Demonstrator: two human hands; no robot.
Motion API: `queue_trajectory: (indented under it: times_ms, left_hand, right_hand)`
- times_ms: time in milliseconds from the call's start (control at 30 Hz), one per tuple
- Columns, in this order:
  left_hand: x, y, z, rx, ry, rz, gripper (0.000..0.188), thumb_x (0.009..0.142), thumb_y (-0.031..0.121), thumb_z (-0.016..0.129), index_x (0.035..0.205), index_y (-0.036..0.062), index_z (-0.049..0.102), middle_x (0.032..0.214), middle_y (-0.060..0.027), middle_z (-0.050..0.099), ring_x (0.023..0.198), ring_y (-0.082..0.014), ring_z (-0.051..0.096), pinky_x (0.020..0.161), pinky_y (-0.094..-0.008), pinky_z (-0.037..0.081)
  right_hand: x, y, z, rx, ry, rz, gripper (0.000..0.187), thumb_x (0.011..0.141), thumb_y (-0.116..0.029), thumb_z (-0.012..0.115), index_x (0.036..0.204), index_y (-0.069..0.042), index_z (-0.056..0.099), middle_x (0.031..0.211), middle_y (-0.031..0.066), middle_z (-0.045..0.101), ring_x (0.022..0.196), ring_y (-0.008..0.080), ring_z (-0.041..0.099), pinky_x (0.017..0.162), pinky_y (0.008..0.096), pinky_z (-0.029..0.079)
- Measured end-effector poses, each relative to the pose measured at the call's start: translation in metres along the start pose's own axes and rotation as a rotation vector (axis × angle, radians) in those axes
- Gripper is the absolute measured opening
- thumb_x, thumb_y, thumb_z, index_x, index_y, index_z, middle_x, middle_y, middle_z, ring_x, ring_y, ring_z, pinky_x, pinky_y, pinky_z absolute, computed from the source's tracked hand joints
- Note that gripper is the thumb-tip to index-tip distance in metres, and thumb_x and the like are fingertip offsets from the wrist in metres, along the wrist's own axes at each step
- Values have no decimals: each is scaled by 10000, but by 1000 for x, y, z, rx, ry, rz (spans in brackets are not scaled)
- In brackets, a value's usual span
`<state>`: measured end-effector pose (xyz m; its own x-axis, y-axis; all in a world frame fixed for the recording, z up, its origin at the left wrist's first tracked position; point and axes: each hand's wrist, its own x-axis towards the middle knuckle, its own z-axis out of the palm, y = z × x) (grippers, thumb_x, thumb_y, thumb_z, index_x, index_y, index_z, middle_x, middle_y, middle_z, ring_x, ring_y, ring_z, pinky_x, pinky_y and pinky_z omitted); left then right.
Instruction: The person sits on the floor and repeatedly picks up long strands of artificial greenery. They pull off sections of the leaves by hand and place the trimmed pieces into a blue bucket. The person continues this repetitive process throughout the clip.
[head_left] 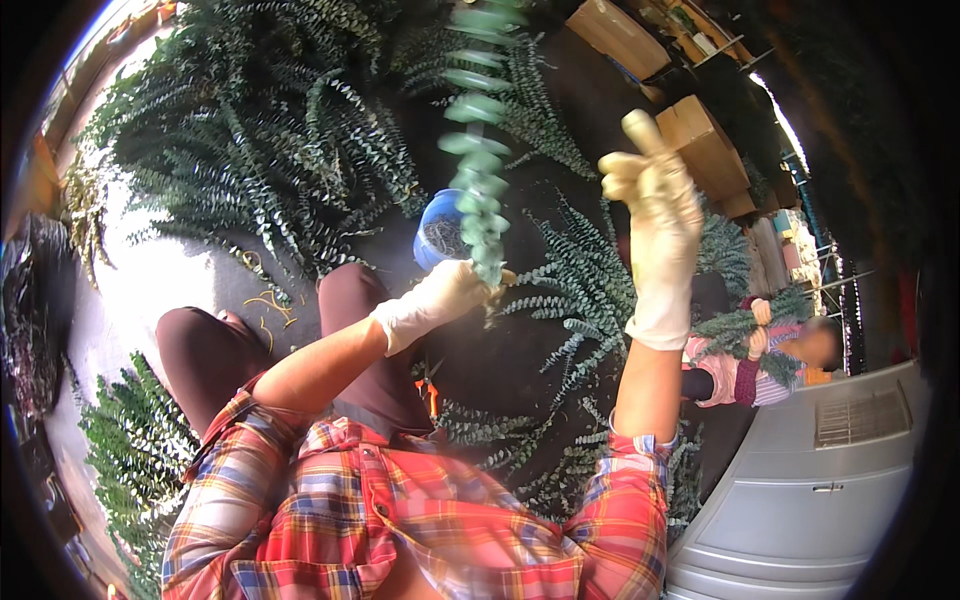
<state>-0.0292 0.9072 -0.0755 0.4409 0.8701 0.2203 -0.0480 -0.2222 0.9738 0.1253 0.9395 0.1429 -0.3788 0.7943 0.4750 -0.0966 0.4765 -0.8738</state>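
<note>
Head view: a long, round-leaved green branch (pixel 478 165) is clamped at its lower end by the white-gloved left hand (pixel 440 303) and extended away from it, past a round blue plastic container (pixel 437 209) just beyond that hand, while the yellow-stained, white-gloved right hand (pixel 662 205) is raised with fingers spread apart.
</note>
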Motion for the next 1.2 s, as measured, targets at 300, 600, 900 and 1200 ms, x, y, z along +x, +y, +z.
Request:
queue_trajectory:
  times_ms: [300, 600, 900, 1200]
  left_hand:
    - [-6, 32, -19, -613, 39, -72, 341, 863, 210, 591, 1147, 25, 565, 917, -38, 643, 888, -98, 572, 817, -259, 447]
    - [-11, 66, -49, -443, 183, -65, 415, 832, 302, 620, 1156, 50, 561, 960, -21, 622, 858, -104, 565, 797, -262, 450]
    - [-28, 51, -59, -246, 373, -29, 201, 894, 205, 554, 913, 32, 655, 758, 2, 635, 679, -47, 546, 617, -233, 466]
    - [-50, 46, -34, 1033, -172, 405, 212, 759, 257, 609, 655, 76, 572, 616, -109, 550, 570, -287, 568, 501, -359, 457]
  right_hand:
    - [-78, 87, 19, -121, -257, 464, 407, 861, -189, 598, 1205, 5, 500, 1073, 65, 598, 946, 121, 571, 821, 250, 456]
    - [-87, 93, 12, -283, -175, 542, 168, 835, -52, 581, 988, 9, 616, 705, 12, 609, 600, 50, 535, 542, 202, 434]
    - [-106, 126, 32, -266, -231, 735, 211, 870, -281, 583, 955, -117, 686, 585, -41, 529, 494, 12, 430, 449, 179, 341]
    - [-123, 154, 43, -793, -733, 273, 191, 766, -319, 646, 810, -136, 675, 570, 26, 565, 495, 142, 526, 499, 305, 419]
